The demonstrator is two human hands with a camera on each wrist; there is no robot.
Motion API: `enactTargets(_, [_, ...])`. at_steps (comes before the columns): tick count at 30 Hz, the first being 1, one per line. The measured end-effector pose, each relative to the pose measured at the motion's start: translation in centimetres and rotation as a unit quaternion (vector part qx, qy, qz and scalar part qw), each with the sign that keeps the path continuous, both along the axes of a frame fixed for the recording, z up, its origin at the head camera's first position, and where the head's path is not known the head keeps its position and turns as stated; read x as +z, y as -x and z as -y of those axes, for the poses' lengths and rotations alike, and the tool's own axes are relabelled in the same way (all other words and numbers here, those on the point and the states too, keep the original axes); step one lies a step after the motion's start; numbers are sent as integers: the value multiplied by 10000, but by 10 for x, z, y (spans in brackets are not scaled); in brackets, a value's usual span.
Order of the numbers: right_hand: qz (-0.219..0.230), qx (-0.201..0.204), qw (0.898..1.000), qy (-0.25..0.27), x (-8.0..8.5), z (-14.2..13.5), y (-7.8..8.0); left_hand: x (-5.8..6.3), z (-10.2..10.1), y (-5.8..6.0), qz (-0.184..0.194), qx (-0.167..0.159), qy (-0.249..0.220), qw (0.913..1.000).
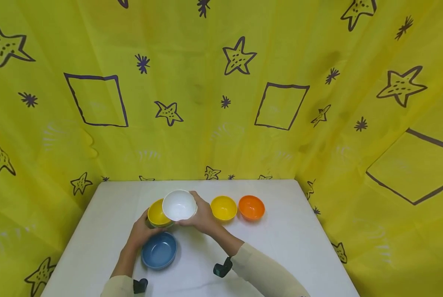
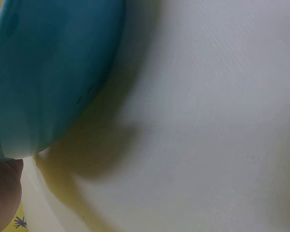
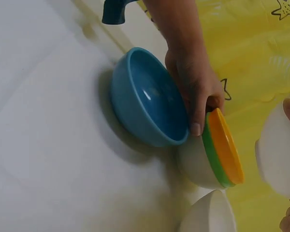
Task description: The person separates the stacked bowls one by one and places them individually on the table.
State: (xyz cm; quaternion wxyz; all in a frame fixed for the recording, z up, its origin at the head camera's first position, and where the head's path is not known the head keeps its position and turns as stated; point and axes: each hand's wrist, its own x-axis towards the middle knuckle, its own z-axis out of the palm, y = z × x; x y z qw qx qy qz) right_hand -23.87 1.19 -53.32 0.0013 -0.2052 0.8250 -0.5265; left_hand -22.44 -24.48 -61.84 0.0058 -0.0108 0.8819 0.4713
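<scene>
My left hand (image 1: pixel 140 231) grips a small stack of bowls at its left side. A yellow bowl (image 1: pixel 158 213) sits on top, and a green rim (image 3: pixel 213 157) shows under it in the right wrist view. My right hand (image 1: pixel 203 215) holds a white bowl (image 1: pixel 179 205), raised and tilted, beside the stack and partly in front of it. Nearer to me, just below my left hand, a blue bowl (image 1: pixel 159 250) stands on the table. The left wrist view has the blue bowl (image 2: pixel 48 72) large at upper left.
Right of my right hand, a second yellow bowl (image 1: pixel 223 208) and an orange bowl (image 1: pixel 251 207) stand side by side on the white table (image 1: pixel 280 255). A yellow patterned curtain (image 1: pixel 191 144) encloses the table's back and sides. Another pale bowl (image 3: pixel 210 215) shows low in the right wrist view.
</scene>
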Motion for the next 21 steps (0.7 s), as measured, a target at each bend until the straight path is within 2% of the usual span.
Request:
enactTargets(6, [-67,-191,9994,277,-17,-15,-14,0,0,1,128,1,12,9999])
enactTargets(13, [-314,-168,9994,14,-39,-27,-31,1,0,2,176,-1,37,9998])
enactTargets(16, [-293,-273,9992,-90,-47,-30,-40,1,0,2,165,7,57,9998])
enactTargets(21, [-197,-357,9992,35,-59,-34,-53,1,0,1,185,1,37,9998])
